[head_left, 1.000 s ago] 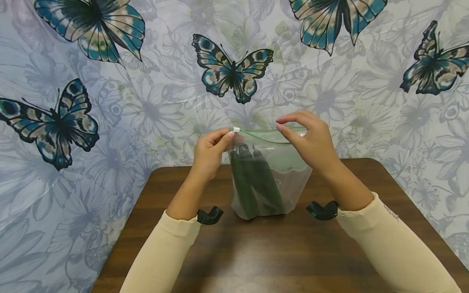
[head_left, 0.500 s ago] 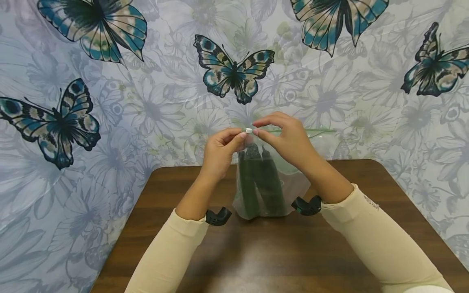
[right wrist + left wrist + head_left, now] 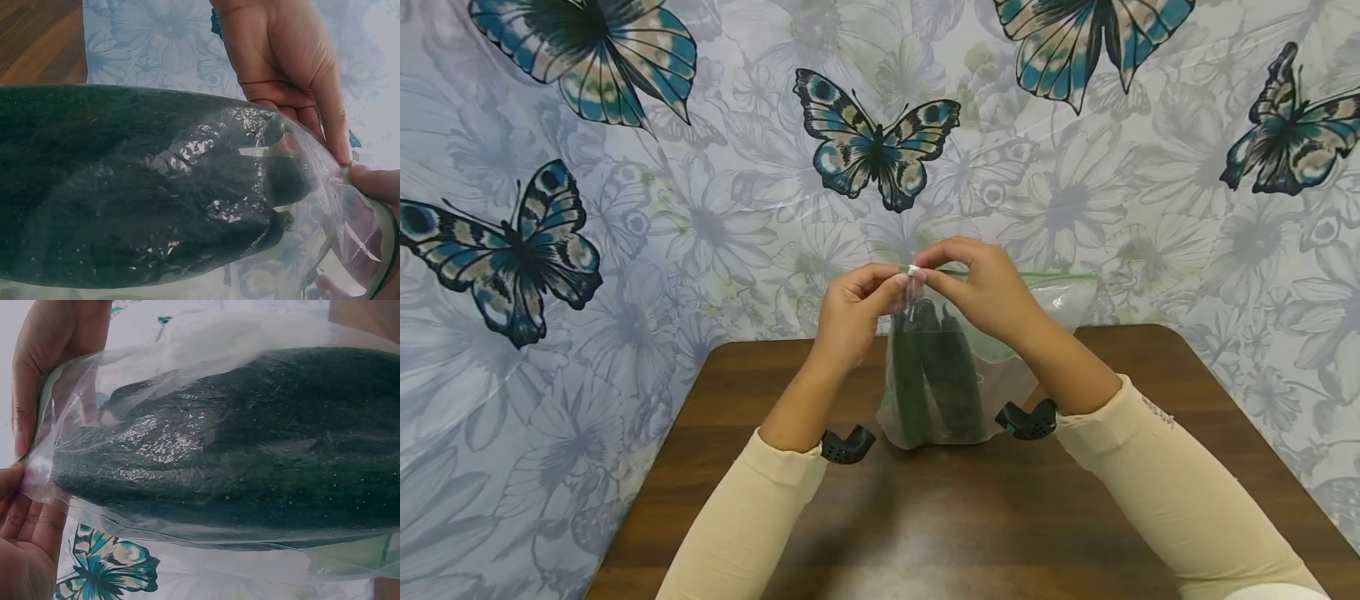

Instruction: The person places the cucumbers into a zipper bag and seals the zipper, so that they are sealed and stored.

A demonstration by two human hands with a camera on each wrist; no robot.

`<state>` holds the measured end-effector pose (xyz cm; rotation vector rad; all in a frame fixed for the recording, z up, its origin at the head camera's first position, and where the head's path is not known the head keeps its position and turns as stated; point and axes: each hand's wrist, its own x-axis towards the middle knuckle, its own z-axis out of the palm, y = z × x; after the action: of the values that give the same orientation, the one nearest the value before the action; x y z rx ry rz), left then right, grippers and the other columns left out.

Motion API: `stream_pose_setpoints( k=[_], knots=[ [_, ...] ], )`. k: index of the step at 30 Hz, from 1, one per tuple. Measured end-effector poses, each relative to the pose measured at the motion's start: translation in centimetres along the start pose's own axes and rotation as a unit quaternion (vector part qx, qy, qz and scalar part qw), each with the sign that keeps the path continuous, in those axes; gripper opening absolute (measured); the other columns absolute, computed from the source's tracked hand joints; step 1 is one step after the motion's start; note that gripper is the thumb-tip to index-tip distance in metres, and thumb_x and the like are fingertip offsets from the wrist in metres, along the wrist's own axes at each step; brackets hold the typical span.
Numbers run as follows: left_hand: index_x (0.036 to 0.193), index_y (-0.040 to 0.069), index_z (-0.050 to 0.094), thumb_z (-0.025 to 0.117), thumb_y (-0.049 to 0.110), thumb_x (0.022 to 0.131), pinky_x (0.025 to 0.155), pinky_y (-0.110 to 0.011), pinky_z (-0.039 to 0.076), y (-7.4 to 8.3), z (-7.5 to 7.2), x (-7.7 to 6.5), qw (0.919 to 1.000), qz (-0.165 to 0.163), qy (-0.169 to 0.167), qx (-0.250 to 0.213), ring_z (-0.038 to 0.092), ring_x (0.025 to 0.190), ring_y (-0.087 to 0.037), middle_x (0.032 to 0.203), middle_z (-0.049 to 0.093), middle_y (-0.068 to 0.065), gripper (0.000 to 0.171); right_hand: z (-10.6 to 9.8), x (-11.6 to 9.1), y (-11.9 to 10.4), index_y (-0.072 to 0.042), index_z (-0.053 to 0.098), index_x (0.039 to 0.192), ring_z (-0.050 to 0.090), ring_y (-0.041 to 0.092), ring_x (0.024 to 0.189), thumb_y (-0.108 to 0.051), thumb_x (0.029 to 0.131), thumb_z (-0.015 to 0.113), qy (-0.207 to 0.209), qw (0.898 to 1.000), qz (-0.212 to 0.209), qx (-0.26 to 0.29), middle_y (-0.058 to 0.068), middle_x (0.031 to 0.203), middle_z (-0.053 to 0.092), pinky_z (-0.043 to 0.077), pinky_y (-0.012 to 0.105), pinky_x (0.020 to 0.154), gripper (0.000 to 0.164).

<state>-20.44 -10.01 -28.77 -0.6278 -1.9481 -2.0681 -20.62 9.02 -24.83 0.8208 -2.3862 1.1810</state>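
We see a clear plastic bag (image 3: 992, 375) of dark green cucumbers (image 3: 936, 375) standing upright near the table's (image 3: 925, 517) back edge. Our left hand (image 3: 850, 321) pinches the bag's top left corner, while our right hand (image 3: 988, 292) pinches the small white slider (image 3: 914, 270) on the green zip strip, fingertips of both hands nearly touching.

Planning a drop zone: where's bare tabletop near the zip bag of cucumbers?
Free: table between the two sleeves, in front of the zip bag; also the strips outside each forearm. Crowded: the bag's top, where left hand and right hand pinch the slider.
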Motion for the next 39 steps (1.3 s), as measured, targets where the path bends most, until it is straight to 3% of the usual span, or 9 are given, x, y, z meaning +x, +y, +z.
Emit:
stream_pose_setpoints(
  k=[26,39],
  knots=[
    [0.11,-0.009,0.067,0.062,0.011,0.1,0.085,-0.026,0.064,-0.6,-1.1,-0.1,1.0,-0.002,-0.008,-0.005,0.073,0.09,-0.009,0.089,0.076,0.009,0.022,0.1,-0.3,0.7,-0.009,0.074,0.107,0.066,0.022,0.106,-0.025,0.096,0.07,-0.001,1.0,-0.004,-0.023,0.006,0.11,0.072,0.058,0.042,0.089,0.02],
    [0.114,-0.009,0.066,0.063,0.01,0.099,0.087,-0.026,0.063,-0.4,-1.5,-0.1,0.9999,-0.004,0.012,-0.005,0.072,0.09,-0.009,0.089,0.076,0.009,0.024,-0.3,-0.5,1.4,-0.008,0.074,0.108,0.067,0.023,0.106,-0.024,0.096,0.07,0.002,0.999,-0.003,-0.033,0.007,0.109,0.073,0.059,0.044,0.093,0.021]
  ],
)
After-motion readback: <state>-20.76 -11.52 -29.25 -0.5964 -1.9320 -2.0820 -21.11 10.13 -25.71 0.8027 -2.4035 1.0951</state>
